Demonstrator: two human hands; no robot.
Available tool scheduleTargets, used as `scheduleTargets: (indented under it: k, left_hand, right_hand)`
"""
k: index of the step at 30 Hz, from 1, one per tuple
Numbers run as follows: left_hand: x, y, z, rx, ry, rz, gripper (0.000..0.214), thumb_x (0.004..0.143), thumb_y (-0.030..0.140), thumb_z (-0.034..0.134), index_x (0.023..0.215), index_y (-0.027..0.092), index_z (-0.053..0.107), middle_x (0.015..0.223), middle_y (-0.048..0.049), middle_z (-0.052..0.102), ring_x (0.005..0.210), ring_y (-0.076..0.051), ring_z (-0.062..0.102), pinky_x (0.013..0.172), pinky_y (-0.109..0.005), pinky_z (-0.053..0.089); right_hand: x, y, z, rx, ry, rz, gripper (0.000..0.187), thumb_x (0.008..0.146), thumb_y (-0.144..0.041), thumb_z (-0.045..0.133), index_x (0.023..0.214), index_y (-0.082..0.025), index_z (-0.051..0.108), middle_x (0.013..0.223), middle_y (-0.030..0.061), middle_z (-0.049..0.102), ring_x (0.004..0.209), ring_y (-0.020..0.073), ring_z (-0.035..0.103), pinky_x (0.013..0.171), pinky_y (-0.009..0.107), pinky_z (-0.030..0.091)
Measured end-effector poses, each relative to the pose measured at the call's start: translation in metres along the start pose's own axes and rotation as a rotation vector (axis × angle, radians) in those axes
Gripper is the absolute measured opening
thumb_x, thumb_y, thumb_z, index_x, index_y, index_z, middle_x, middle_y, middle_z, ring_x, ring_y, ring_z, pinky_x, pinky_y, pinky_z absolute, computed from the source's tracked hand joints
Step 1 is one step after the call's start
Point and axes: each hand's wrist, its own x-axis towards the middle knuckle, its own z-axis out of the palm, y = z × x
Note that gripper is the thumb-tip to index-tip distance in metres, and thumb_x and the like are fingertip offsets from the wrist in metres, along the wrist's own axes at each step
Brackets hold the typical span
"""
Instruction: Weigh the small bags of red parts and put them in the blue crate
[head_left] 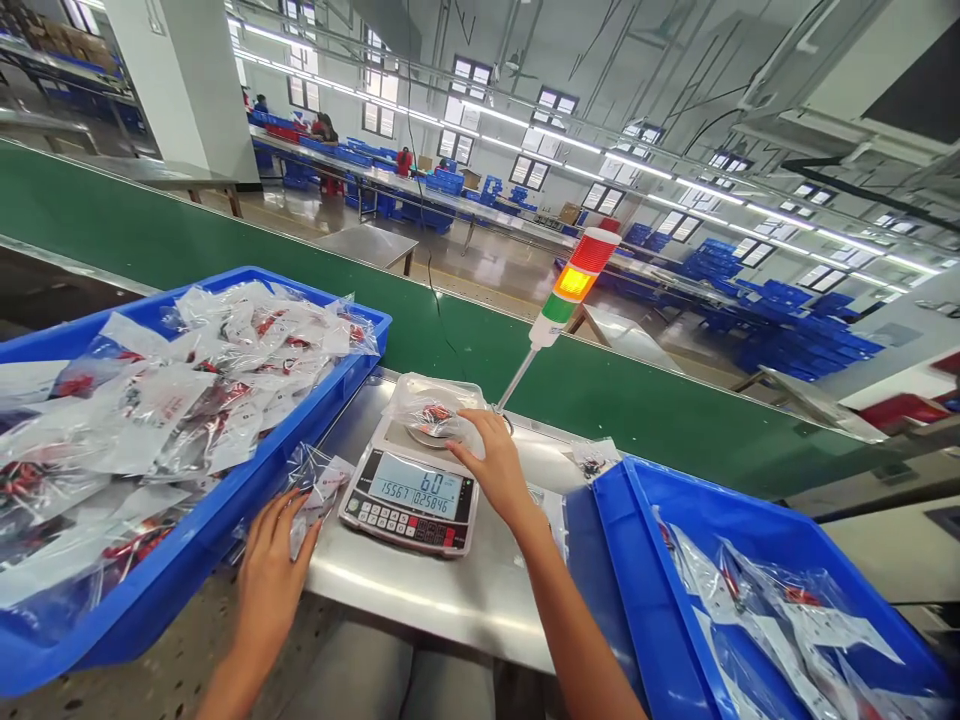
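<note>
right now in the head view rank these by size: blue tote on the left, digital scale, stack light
1. Blue tote on the left, clearly the largest.
2. Digital scale and stack light: they look close in size, and the scale sits nearer the camera, so I can't rank them.

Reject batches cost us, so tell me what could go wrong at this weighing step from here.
The right hand touches the bag on the digital scale, which may skew the reading. The left blue bin and right blue bin hold similar-looking bags, so one could land in the wrong bin.

Head-worn view, facing forward and down
</note>
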Motion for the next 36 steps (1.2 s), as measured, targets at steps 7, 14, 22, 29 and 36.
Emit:
scheduleTargets:
  k: [7, 14, 22, 29, 36]
  left_hand:
    - [-0.014, -0.014, 0.017, 0.02, -0.054, 0.001, 0.054, 0.095, 0.056, 0.044, 0.135, 0.021, 0.051, 0.135, -0.0157, 0.059, 0.128, -0.036, 0.053, 0.109, -0.054, 0.043]
    - [-0.023, -0.014, 0.009, 0.08, 0.067, -0.2, 0.032, 0.099, 0.043, 0.041, 0.107, 0.025, 0.066, 0.105, -0.0091, 0.076, 0.094, -0.03, 0.072, 0.081, -0.042, 0.055]
    - [0.003, 0.05, -0.033, -0.021, 0.478, 0.083, 0.011, 0.09, 0.016, 0.063, 0.091, 0.02, 0.073, 0.09, -0.0048, 0.077, 0.084, -0.022, 0.073, 0.084, -0.034, 0.054]
    - [0.113, 0.124, -0.013, -0.299, 0.59, 0.425, 0.015, 0.088, 0.005, 0.062, 0.087, 0.018, 0.071, 0.094, -0.0039, 0.078, 0.09, -0.018, 0.073, 0.086, -0.03, 0.057]
    - [0.129, 0.136, 0.028, -0.361, -0.007, 0.332, 0.023, 0.096, 0.031, 0.052, 0.095, 0.019, 0.072, 0.11, -0.0084, 0.075, 0.122, -0.028, 0.061, 0.107, -0.049, 0.048]
  right_hand:
    - [0.007, 0.006, 0.016, -0.048, -0.029, -0.054, 0.025, 0.094, -0.03, 0.058, 0.117, -0.027, 0.069, 0.121, 0.0065, 0.071, 0.119, 0.0279, 0.058, 0.106, 0.049, 0.046]
    - [0.032, 0.01, 0.011, 0.166, 0.413, 0.262, 0.029, 0.092, -0.038, 0.052, 0.091, -0.02, 0.074, 0.094, 0.009, 0.077, 0.088, 0.0258, 0.071, 0.085, 0.042, 0.056]
    - [-0.008, 0.003, -0.062, 0.286, 0.845, 0.403, 0.032, 0.082, -0.045, 0.068, 0.091, -0.015, 0.075, 0.093, 0.0104, 0.077, 0.083, 0.024, 0.072, 0.079, 0.039, 0.061]
    - [-0.051, -0.007, -0.078, 0.303, 0.869, 0.479, 0.036, 0.077, -0.049, 0.074, 0.088, -0.015, 0.077, 0.088, 0.0083, 0.077, 0.077, 0.023, 0.073, 0.076, 0.039, 0.062]
    - [-0.083, -0.021, -0.084, 0.314, 0.686, 0.524, 0.034, 0.079, -0.051, 0.073, 0.089, -0.018, 0.078, 0.088, 0.0067, 0.078, 0.077, 0.0229, 0.074, 0.073, 0.036, 0.062]
